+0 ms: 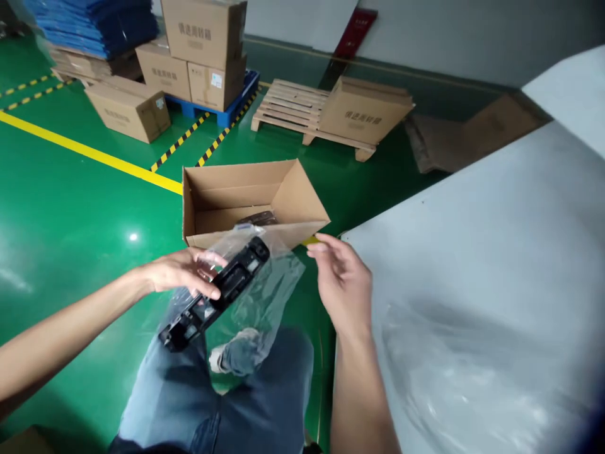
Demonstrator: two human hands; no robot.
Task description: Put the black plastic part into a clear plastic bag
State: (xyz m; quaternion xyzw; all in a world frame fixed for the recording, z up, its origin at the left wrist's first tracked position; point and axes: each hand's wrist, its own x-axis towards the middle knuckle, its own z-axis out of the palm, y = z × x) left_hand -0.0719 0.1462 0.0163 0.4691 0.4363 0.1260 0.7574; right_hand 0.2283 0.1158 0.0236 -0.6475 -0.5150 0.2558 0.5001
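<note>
A long black plastic part (234, 280) with cut-outs and clips lies tilted over my lap. My left hand (184, 271) grips it around its middle, thumb on top. Clear film of a plastic bag (278, 284) surrounds or backs the part; whether the part is fully inside I cannot tell. My right hand (345, 284) is raised just right of the bag's edge, thumb and forefinger close together in a pinch; what they hold, if anything, does not show. Beyond both hands stands an open cardboard box (246, 180), with a dark wrapped item (259, 218) inside it.
At right, a pale grey table (472, 227) bears a heap of clear plastic bags (463, 378). Farther off are a wooden pallet (293, 107) with a carton (363, 110), stacked cartons (203, 38) on a blue pallet (236, 110), and blue folded sheets (99, 25).
</note>
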